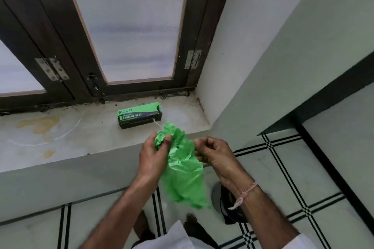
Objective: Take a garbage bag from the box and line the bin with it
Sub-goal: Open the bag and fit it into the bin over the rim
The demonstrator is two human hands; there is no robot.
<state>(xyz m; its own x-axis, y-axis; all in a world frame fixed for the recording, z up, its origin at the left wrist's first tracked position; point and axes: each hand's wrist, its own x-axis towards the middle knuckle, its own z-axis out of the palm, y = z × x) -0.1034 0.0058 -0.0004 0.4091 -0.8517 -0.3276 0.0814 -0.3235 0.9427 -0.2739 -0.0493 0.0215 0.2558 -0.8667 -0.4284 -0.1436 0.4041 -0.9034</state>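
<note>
The first part of the job looked done: a green garbage bag (183, 170) was out of the box (139, 115) and in the person's hands at the centre of the frame. The box lay on its side on the stone window sill (60, 137), just above the hands in the picture, with a thin white strip poking from its slot on the right; it was apart from the bag and no longer being touched.

The left hand (154, 157) was closed on the crumpled top of the bag, thumb pressed over a bunch of film. The right hand (214, 156) was curled with its fingertips pinched together at the bag's right edge; it seemed to be gripping a fold of the film there, though blur made the contact hard to confirm. The rest of the bag hung down between the forearms, still crumpled and narrow, with no open mouth showing. So the step in hand was probably working the layers apart to find the opening.

What was left was most of the task. The bag had yet to be opened out, and nothing had been lined. A dark round object (219, 198) sat on the tiled floor (283, 168) in the lower right of the frame, largely hidden behind the right wrist; it may have been the bin, but too little of it showed to be sure. The bag was above the floor and to the left of that object, not inside it
</note>
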